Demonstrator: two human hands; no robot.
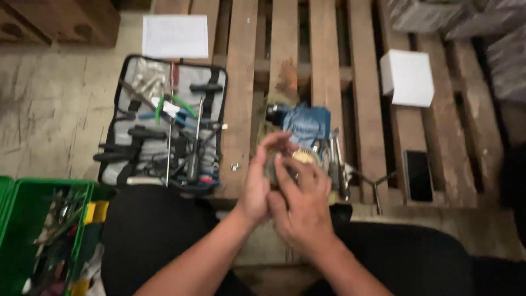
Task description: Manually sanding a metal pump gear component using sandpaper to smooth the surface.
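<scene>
My left hand [260, 181] and my right hand [300, 204] are pressed together around a small round part [303, 158] with a pale, cream-coloured face, over the front edge of a wooden pallet [244, 82]. Most of the part is hidden by my fingers. Just behind my hands lies a blue cloth [307, 125] with a dark cylindrical piece [274, 112] at its left end. Several metal tools [335, 156] lie right of the part.
An open grey tool case [164, 129] with pliers and screwdrivers lies to the left. A green crate [38, 235] of tools stands at bottom left. A white box [408, 77], a dark phone [419, 175], a metal Y-shaped wrench [375, 186] and a paper sheet [175, 35] rest on the pallet.
</scene>
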